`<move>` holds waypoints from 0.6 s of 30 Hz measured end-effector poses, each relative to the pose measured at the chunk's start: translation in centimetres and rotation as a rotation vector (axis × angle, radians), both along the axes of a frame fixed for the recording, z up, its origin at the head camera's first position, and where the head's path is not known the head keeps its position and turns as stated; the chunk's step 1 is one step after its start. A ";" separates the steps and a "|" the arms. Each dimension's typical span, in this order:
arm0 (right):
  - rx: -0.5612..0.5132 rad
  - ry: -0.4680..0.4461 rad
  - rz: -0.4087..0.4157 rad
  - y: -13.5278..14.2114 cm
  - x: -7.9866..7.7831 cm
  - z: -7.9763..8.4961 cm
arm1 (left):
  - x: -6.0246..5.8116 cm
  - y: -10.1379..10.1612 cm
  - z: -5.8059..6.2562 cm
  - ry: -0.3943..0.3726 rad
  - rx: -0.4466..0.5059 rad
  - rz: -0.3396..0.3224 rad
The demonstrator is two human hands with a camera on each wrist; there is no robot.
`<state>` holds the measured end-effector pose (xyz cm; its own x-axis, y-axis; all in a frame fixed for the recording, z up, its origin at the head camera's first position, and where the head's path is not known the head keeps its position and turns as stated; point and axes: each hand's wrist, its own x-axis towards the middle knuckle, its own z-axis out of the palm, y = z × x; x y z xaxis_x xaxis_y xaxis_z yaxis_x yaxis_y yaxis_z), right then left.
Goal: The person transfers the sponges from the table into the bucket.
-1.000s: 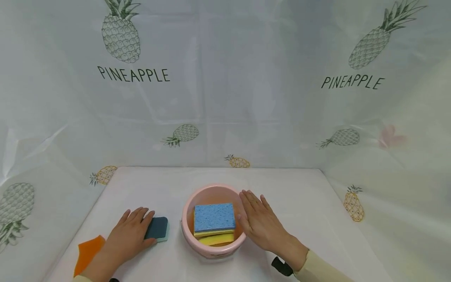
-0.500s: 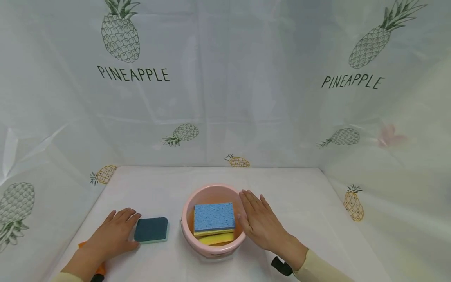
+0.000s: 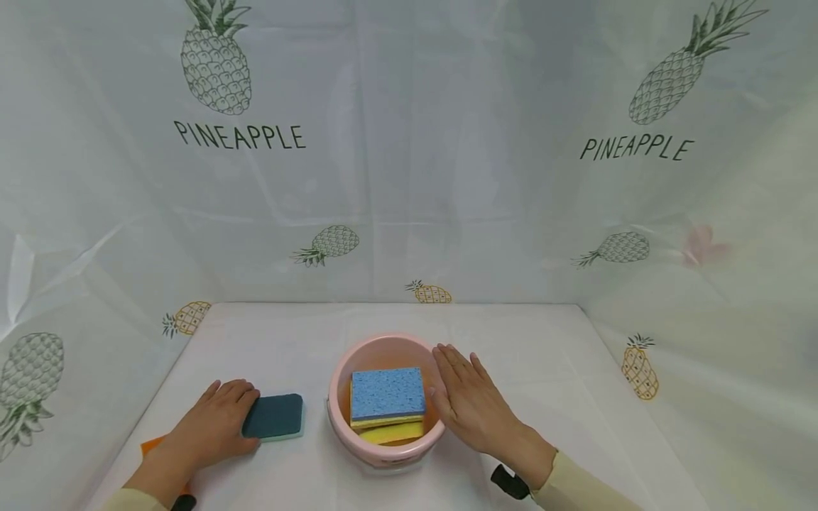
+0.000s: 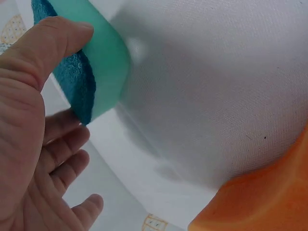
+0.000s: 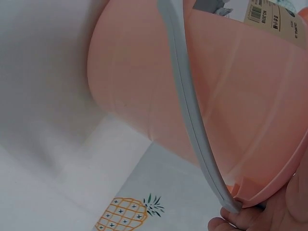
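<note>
My left hand is at the left end of a dark teal and mint-green scouring sponge on the table. In the left wrist view, the thumb and index finger pinch this sponge across its end, and the other fingers are spread behind. My right hand rests on the right rim of a pink bucket, fingers straight. Inside the bucket a blue-topped sponge lies over a yellow one. In the right wrist view, fingertips touch near the end of the grey handle.
An orange piece lies on the white table by my left wrist, mostly covered in the head view. A label shows on the bucket's side. A pineapple-print sheet hangs behind the table and along both sides.
My left hand draws back left off the teal sponge, then comes slightly right and takes its left end. The sponge stays where it lay. My right hand keeps its place on the rim.
</note>
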<state>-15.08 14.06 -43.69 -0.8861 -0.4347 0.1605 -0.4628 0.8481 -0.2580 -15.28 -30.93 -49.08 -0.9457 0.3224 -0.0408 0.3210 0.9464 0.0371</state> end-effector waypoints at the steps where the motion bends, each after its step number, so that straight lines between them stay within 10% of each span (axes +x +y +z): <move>1: 0.000 -0.002 0.000 0.0 0.0 0.0 | 0.0 0.0 0.0 0.024 -0.001 -0.001; 10: -0.011 -0.003 -0.005 0.1 0.0 -0.1 | -0.8 -0.5 -0.4 0.354 0.029 -0.056; 18: -0.002 0.000 -0.005 0.0 -0.1 -0.3 | -1.4 -0.1 -0.2 0.465 0.016 -0.004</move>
<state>-15.23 14.09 -43.96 -0.8881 -0.4302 0.1619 -0.4590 0.8497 -0.2596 -16.68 -31.05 -49.28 -0.8613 0.3229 0.3923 0.3105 0.9457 -0.0966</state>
